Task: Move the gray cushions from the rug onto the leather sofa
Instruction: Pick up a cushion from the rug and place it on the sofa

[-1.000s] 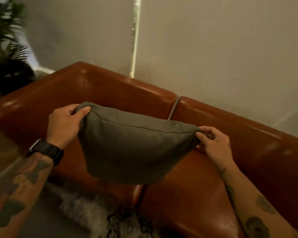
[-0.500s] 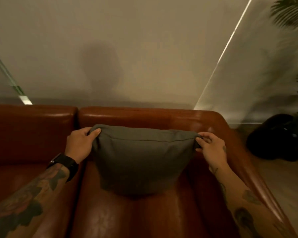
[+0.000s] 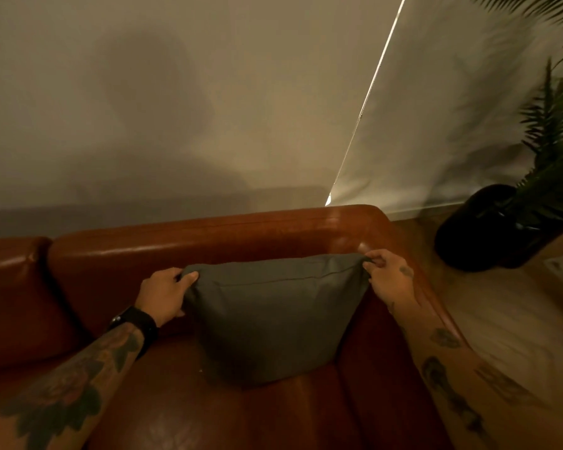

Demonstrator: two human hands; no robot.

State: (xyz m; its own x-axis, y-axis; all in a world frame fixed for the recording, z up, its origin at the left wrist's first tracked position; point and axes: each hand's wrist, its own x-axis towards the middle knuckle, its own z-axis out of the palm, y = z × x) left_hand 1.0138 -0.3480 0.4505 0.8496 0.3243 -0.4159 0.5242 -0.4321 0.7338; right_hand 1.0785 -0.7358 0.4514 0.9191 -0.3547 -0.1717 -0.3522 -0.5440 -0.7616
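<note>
A gray cushion (image 3: 270,316) stands upright on the seat of the brown leather sofa (image 3: 208,241), leaning toward the backrest near the right armrest. My left hand (image 3: 165,295) pinches its upper left corner. My right hand (image 3: 389,276) pinches its upper right corner. The cushion's bottom edge rests on the seat. The rug and any other cushions are out of view.
The sofa's right armrest (image 3: 433,306) runs beside my right forearm. A dark pot with a palm plant (image 3: 488,228) stands on the wooden floor to the right. A plain wall with a bright light strip (image 3: 364,99) rises behind the sofa.
The view swung from the sofa's left end to its right end. The cushion, held by both top corners, came down from the air onto the seat by the right armrest.
</note>
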